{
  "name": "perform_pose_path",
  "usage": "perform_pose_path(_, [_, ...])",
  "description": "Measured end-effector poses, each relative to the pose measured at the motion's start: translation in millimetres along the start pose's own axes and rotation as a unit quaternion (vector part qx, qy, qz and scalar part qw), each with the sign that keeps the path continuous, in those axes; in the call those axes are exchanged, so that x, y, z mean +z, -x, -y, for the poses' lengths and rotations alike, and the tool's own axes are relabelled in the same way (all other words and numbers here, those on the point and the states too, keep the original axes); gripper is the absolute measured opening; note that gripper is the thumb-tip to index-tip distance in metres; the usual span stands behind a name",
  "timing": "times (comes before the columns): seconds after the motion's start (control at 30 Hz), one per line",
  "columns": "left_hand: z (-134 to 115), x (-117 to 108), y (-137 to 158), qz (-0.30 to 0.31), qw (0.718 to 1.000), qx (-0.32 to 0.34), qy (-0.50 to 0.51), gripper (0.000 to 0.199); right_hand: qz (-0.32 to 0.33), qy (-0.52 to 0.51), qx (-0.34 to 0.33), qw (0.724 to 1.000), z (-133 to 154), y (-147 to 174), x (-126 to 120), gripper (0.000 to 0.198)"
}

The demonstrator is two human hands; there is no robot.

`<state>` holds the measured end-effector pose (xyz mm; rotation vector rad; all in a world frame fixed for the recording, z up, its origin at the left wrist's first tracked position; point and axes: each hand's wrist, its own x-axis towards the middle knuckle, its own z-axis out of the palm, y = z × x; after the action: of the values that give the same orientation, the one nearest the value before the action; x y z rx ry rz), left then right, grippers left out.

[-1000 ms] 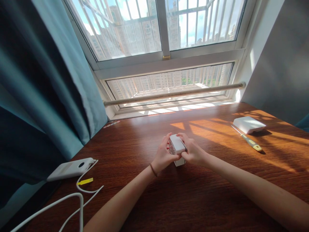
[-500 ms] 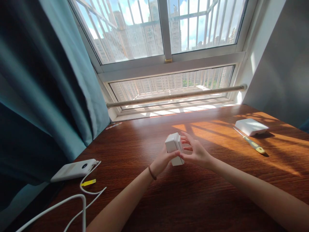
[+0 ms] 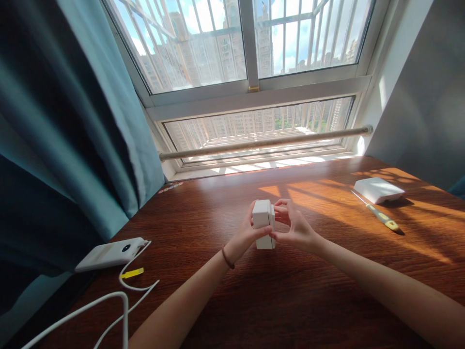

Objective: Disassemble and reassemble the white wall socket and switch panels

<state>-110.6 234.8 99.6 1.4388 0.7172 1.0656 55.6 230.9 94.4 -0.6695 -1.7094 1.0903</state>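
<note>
A small white box [image 3: 261,214] stands tall over the middle of the table, with a dark seam running down near its right side and a thinner plate-like part beyond the seam. Wrapped round its left side is my left hand [image 3: 244,233], closed, the thumb lying across the front. My right hand [image 3: 296,227] pinches at the box's right side, fingertips on the upper part and thumb lower down by the left thumb. The box's far side is hidden, and whether its bottom touches the table I cannot tell.
On the right of the wooden table [image 3: 225,206] lie a white shallow casing [image 3: 378,189] and a screwdriver [image 3: 382,217] with a yellow-grey handle. A white power bank-like device [image 3: 109,254] with a white cable [image 3: 125,303] and yellow tag [image 3: 132,273] lies left, beside the curtain [image 3: 119,145].
The box has turned slightly more upright, with both hands still on it. My right fingers have shifted a little at its right side. The view has barely moved.
</note>
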Motion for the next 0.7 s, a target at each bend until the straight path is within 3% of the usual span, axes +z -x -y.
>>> perform_pose_path(0.37, [1.6,-4.2,-3.1,0.019,0.999,0.020,0.043,0.069,-0.035,0.007,0.002,0.999,-1.3,1.4,3.4,0.057])
perform_pose_path(0.5, [-2.9,-3.2,0.9,-0.020,0.994,-0.036,0.097,0.058,-0.023,0.068,0.036,0.997,3.4,1.1,-1.9,0.064])
perform_pose_path(0.6, [-8.5,-2.1,3.9,-0.037,0.979,-0.091,0.177,0.049,0.021,0.096,0.072,0.993,7.2,2.3,-4.2,0.086])
perform_pose_path(0.7, [-11.4,0.2,4.6,-0.040,0.969,-0.118,0.214,0.047,0.055,0.104,0.055,0.992,6.6,5.2,-1.2,0.097])
